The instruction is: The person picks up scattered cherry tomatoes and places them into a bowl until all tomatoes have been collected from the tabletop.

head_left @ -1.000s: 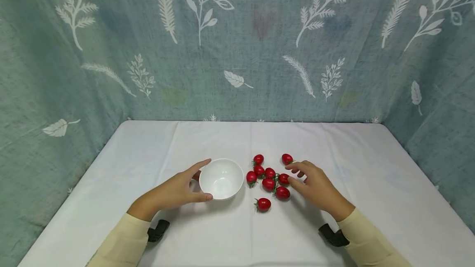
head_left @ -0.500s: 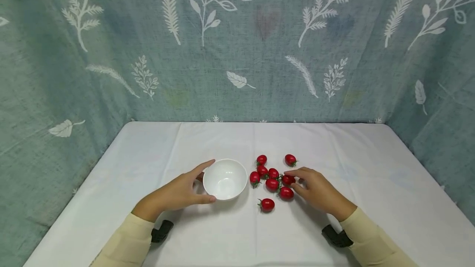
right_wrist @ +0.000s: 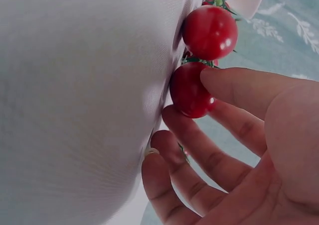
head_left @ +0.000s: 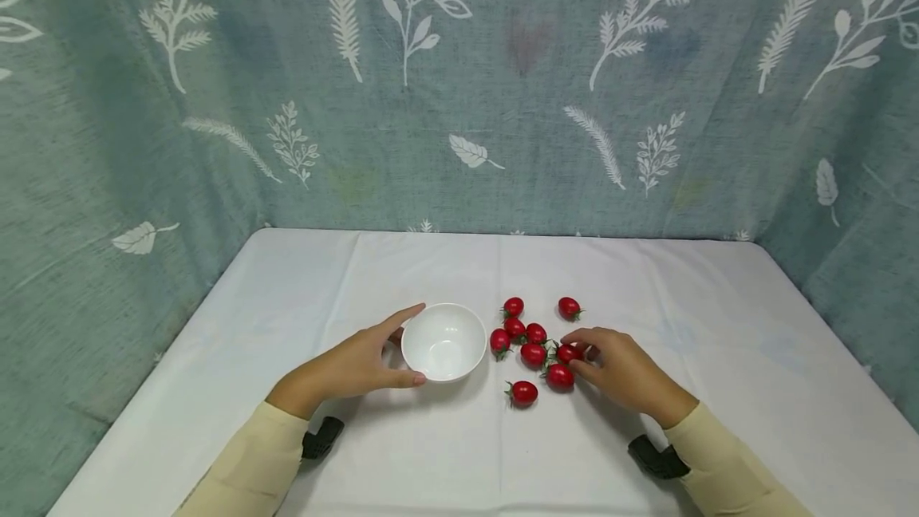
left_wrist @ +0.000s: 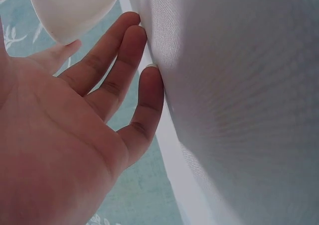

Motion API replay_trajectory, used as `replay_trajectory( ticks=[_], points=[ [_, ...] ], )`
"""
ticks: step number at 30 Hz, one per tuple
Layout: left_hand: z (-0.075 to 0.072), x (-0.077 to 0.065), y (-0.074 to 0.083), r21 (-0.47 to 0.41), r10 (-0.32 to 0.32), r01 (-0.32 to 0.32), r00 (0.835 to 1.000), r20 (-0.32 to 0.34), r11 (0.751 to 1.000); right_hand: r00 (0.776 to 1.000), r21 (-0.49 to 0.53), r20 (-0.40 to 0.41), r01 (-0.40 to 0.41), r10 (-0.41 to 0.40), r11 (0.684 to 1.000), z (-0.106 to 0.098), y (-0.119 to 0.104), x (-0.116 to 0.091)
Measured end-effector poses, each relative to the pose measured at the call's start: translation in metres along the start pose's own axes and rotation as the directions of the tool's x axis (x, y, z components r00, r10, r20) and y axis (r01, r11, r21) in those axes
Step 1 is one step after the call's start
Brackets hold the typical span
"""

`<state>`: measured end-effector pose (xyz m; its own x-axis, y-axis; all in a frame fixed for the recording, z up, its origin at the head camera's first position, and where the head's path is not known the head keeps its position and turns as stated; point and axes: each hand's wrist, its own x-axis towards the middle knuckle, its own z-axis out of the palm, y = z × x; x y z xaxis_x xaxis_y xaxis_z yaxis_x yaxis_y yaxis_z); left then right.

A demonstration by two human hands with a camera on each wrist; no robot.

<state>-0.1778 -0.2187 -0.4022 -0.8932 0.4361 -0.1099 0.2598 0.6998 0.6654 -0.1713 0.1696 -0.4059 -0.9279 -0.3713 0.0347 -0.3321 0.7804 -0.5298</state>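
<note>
Eight cherry tomatoes (head_left: 533, 353) lie beside the white bowl (head_left: 443, 341) on the surface (head_left: 718, 357). Right hand (head_left: 623, 373) pinches one tomato (right_wrist: 192, 91): best squeezed lightly, lifted straight. Left hand (head_left: 352, 365), fingers relaxed, braces the bowl.

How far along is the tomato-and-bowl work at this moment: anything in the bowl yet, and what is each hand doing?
Nothing looks done: the white bowl is empty. In hand: the left hand steadies the bowl with thumb and fingers against its sides, while the right hand pinches one cherry tomato between thumb and fingers, low at the cloth. Left: all eight tomatoes lie on the white tablecloth right of the bowl.
</note>
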Motion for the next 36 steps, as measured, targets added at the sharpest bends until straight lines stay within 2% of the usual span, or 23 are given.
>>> replay_trajectory(
  ticks=[6,14,23,31,36],
  points=[
    [0.001,-0.001,0.000,-0.011,-0.003,0.003,1.000,-0.001,1.000,1.000,0.004,0.001,0.016,-0.016,1.000,-0.002,0.001,-0.001],
    [0.004,0.000,0.002,-0.022,0.009,-0.009,1.000,-0.005,1.000,0.993,0.024,-0.088,0.088,-0.085,0.996,-0.004,-0.004,-0.004],
    [0.003,0.003,-0.001,-0.046,0.016,-0.015,1.000,0.004,0.999,0.975,0.062,-0.122,0.192,-0.183,0.979,0.003,-0.036,-0.003],
    [0.003,0.003,-0.001,-0.061,0.033,-0.031,0.999,0.019,0.998,0.943,0.085,-0.170,0.302,-0.285,0.949,0.004,-0.066,0.004],
    [0.003,0.005,0.000,-0.051,0.049,-0.048,0.999,0.023,0.998,0.931,0.076,-0.165,0.341,-0.325,0.937,0.006,-0.081,0.013]
  ],
)
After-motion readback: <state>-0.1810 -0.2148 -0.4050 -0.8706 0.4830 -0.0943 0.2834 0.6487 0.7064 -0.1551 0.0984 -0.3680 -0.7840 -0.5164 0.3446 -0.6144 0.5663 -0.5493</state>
